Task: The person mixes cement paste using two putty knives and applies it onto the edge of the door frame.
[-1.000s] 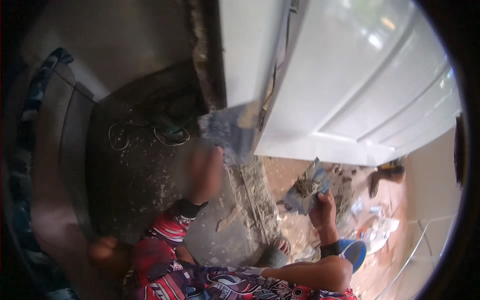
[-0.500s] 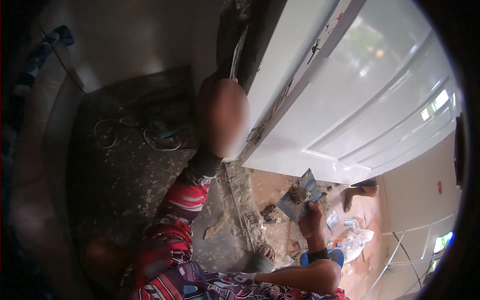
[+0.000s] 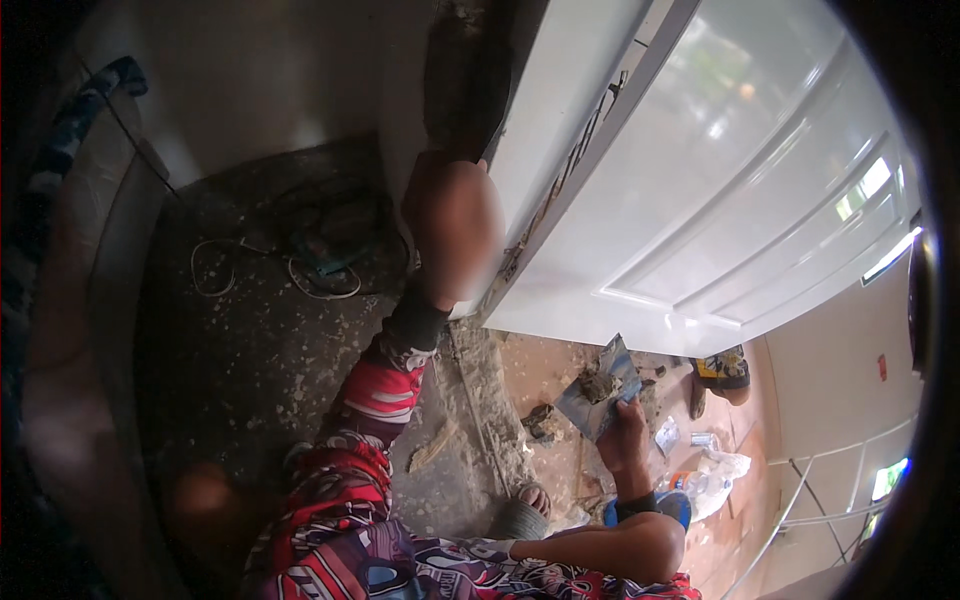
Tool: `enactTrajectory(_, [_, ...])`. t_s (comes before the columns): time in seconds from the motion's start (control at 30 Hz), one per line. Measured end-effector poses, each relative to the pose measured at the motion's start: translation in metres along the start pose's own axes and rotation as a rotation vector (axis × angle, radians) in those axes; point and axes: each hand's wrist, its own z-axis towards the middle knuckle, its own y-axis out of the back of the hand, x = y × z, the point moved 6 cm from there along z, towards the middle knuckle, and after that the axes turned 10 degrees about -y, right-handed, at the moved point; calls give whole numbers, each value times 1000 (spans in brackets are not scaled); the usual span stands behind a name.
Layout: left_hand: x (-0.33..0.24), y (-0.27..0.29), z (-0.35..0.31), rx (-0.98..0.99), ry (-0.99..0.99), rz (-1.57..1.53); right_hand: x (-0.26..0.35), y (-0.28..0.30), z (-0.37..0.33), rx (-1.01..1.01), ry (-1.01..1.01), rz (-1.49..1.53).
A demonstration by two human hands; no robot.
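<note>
My left hand (image 3: 458, 228), its fingers blurred, is closed at the end of a raised arm in a red patterned sleeve. It grips what looks like a dark flat-bladed trowel (image 3: 466, 95), held up against the rough wall edge beside the white door frame (image 3: 560, 75). Lower and to the right, my right hand (image 3: 626, 440) clasps the edge of a flat bluish sheet (image 3: 622, 368). On that sheet sits a lump of grey mortar (image 3: 598, 386). The white panelled door (image 3: 700, 200) stands ajar just above the sheet.
A teal power tool (image 3: 325, 262) with a white cord (image 3: 215, 275) lies on the spattered dark floor. Mortar debris (image 3: 542, 424) lies near the sheet. At right are a clear plastic bottle (image 3: 705, 490), another person's foot (image 3: 697, 397) below the door, and thin metal rods (image 3: 805, 500).
The trowel's blade has turned from nearly edge-on to a broader dark face. My right hand and the sheet stay almost in place. The other person's leg has shifted below the door.
</note>
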Motion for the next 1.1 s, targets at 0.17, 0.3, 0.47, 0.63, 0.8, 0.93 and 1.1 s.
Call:
enactTrajectory(0.17, [-11, 12, -2, -1, 1, -59, -4, 2, 2, -18, -23, 4])
enactTrajectory(0.3, [-16, 24, 1, -32, -9, -165, -6, -11, 5, 5, -24, 8])
enactTrajectory(0.47, [16, 34, -26, -68, 198, -439, -16, 1, 9, -17, -30, 10])
enactTrajectory(0.63, [42, 57, -24, -136, 732, -819, -15, -4, 7, -8, 20, 2])
enactTrajectory(0.8, [43, 58, -14, -119, 632, -846, -11, -10, 4, 15, 42, -19])
enactTrajectory(0.93, [44, 59, -26, -91, 563, -744, -7, -11, 3, 29, 17, -54])
enactTrajectory(1.1, [45, 53, -59, -22, 437, -383, -4, -11, 2, 7, 6, -39])
